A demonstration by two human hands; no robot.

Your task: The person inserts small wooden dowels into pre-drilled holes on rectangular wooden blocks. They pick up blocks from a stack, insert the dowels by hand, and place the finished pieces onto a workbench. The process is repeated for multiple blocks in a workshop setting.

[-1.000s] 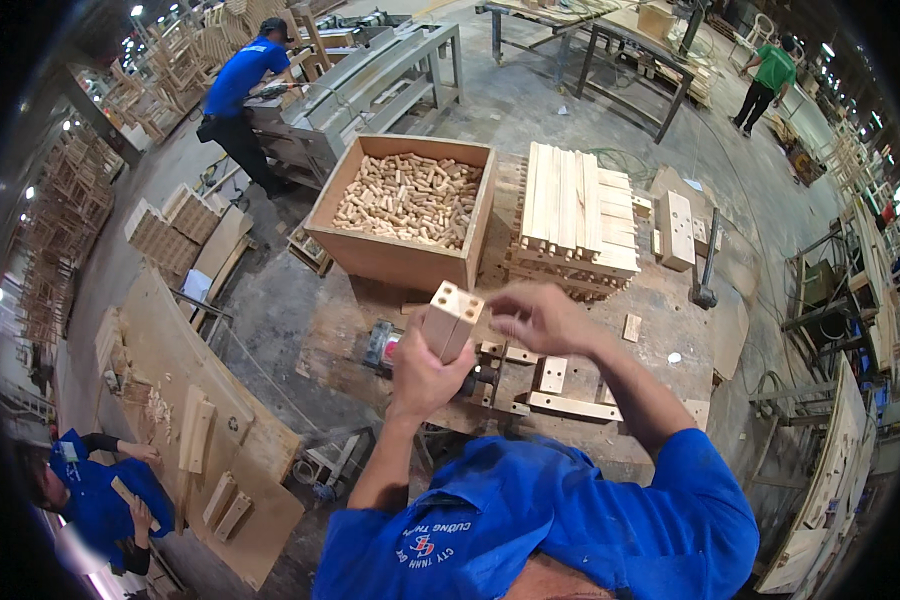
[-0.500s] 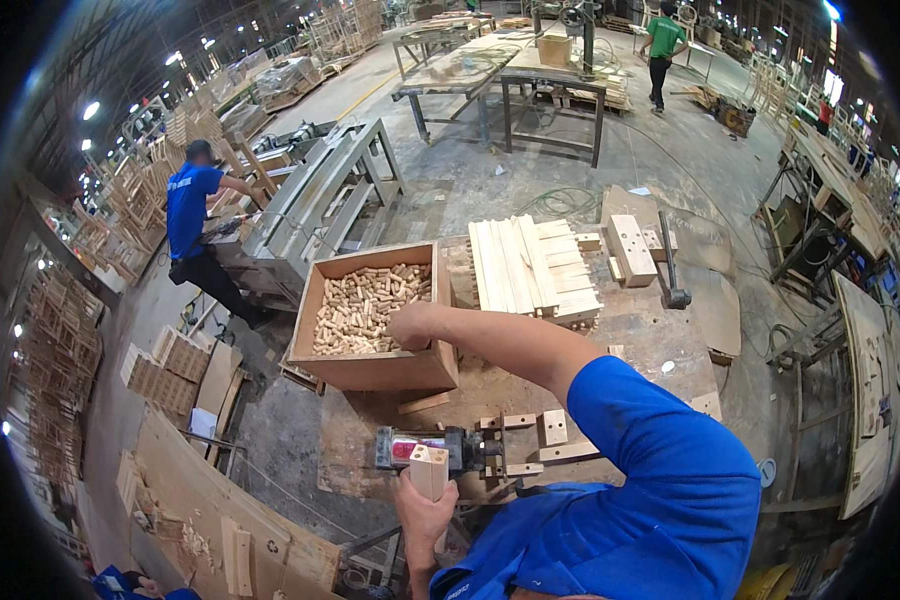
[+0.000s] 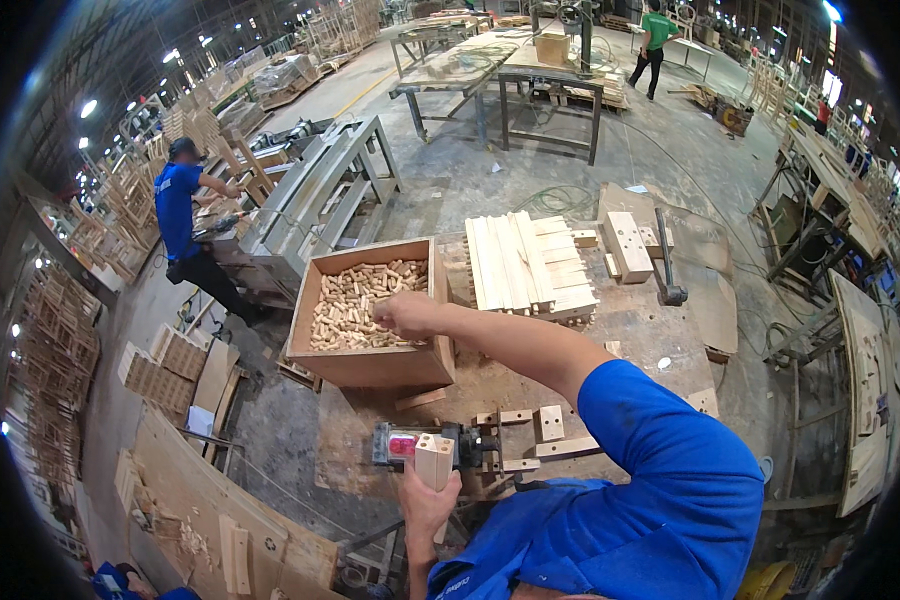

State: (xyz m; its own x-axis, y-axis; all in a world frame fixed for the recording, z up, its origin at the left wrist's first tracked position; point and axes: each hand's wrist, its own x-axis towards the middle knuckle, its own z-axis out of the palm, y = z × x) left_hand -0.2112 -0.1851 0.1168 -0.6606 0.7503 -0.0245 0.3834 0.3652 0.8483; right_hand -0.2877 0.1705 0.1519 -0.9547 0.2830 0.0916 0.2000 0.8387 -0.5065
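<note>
Wooden pieces (image 3: 434, 465), two side by side as it seems, stand nearly upright in front of the wooden box (image 3: 370, 372), on the side nearer to the person and a little to its right. The left hand (image 3: 430, 503) has them firmly, its fingers wrapped around their lower part. The right hand (image 3: 407, 316) reaches inside the box, among the pegs (image 3: 355, 290), near the right wall. Its fingers are bent downward, and I cannot see whether they have hold of a peg.

As for progress, I judge the work to be partway. To the right of the box, on the worktop (image 3: 685, 340), lies a neat stack of sticks (image 3: 510, 262), and small stubs seem to show at its near edge, so these may be the finished part. The box is well filled with pegs, so the supply is large. The held pieces appear not complete: dark spots, probably holes, are visible on their top ends. If some holes have pegs already, this is too small to see.

The held pieces look pale and smooth, with straight edges, a square end and a thin line between them. Farther right of the box, beyond the stack, are a thick block (image 3: 627, 247) and a hammer (image 3: 672, 285).
</note>
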